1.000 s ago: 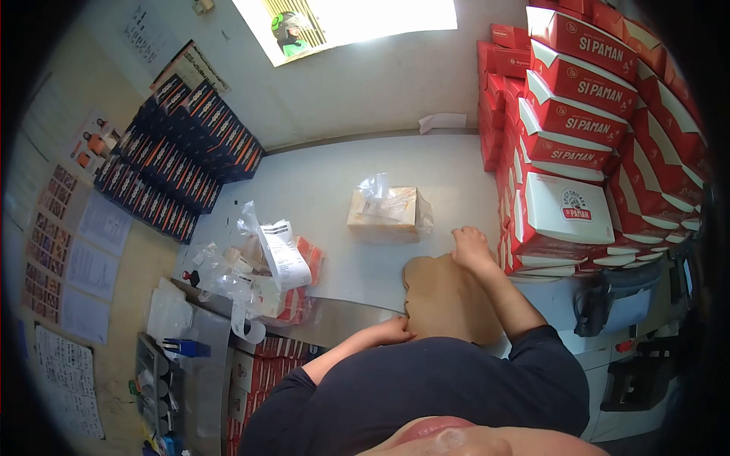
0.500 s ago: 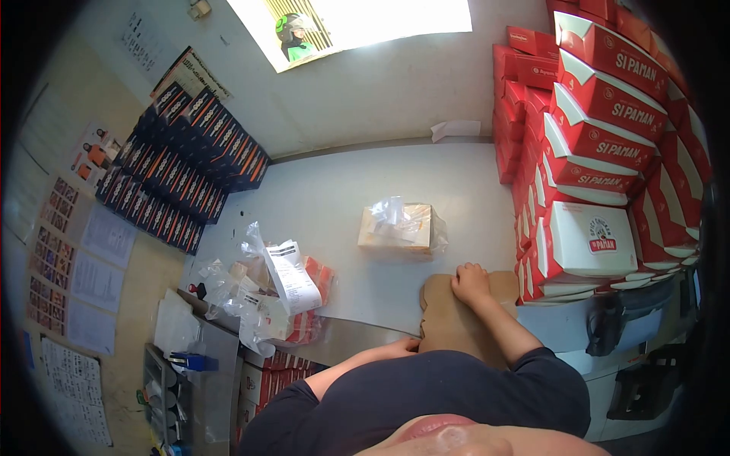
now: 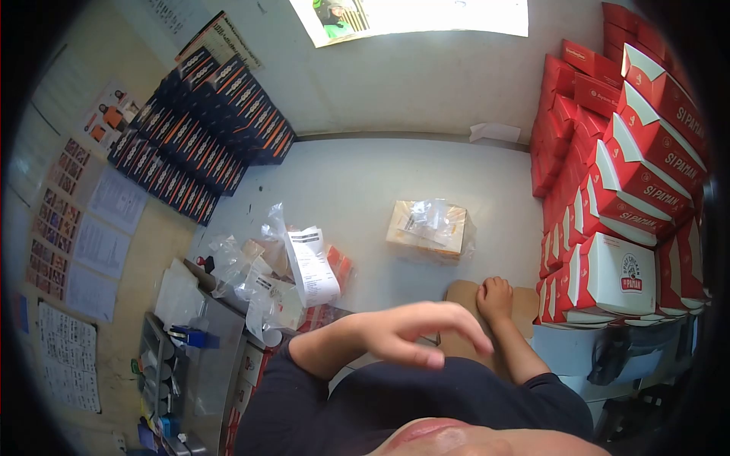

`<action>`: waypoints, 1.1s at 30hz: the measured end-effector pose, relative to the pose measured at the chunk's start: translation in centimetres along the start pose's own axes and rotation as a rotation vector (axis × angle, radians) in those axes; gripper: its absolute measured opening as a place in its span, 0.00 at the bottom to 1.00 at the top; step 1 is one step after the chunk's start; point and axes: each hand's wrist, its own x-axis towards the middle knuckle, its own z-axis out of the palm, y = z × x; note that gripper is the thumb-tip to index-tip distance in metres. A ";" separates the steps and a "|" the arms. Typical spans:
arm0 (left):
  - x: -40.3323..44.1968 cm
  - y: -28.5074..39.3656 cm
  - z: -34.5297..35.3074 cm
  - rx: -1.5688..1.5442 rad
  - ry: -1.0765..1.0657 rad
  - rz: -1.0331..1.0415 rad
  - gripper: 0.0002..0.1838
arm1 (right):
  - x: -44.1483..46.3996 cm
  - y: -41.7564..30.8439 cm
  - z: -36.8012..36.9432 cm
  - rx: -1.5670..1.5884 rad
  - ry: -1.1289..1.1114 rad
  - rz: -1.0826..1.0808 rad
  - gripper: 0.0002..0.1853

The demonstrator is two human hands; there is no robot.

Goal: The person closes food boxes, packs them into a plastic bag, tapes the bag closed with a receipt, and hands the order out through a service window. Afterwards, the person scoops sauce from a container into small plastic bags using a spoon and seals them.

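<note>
My left hand (image 3: 418,330) is raised in front of my body, thumb apart and fingers stretched to the right, with nothing in it. Below and to the right of it lies a flat brown cardboard piece (image 3: 525,309) at the counter's near edge. My right hand (image 3: 495,297) rests on the cardboard's far part, fingers lying over it and slightly bent. The left hand hides part of the cardboard. Beyond them on the counter sits a pale box in a clear plastic bag (image 3: 430,230). To the left are bagged red-and-white boxes (image 3: 285,296) with a printed receipt (image 3: 312,266) on them.
Dark boxes (image 3: 201,137) are stacked at the back left of the counter (image 3: 365,171). Tall stacks of red-and-white boxes (image 3: 620,273) stand on the right. A grey organiser (image 3: 156,365) with small tools and a blue tape dispenser (image 3: 188,336) is at the left.
My left hand has lifted from the cardboard's left edge and now hangs above it, fingers extended. My right hand stays on the cardboard. The whole view has shifted slightly.
</note>
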 end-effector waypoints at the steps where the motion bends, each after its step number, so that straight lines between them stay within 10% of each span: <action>1: 1.2 1.4 1.2 -0.248 -0.033 0.106 0.19 | -0.3 0.0 0.2 0.001 -0.005 -0.005 0.07; 6: 2.7 1.9 5.3 -0.833 -0.161 0.163 0.15 | 0.0 0.4 0.7 -0.022 0.013 -0.011 0.06; 33: 3.1 1.8 9.3 -0.674 -0.132 0.315 0.11 | -0.1 0.3 0.6 -0.025 0.014 -0.022 0.07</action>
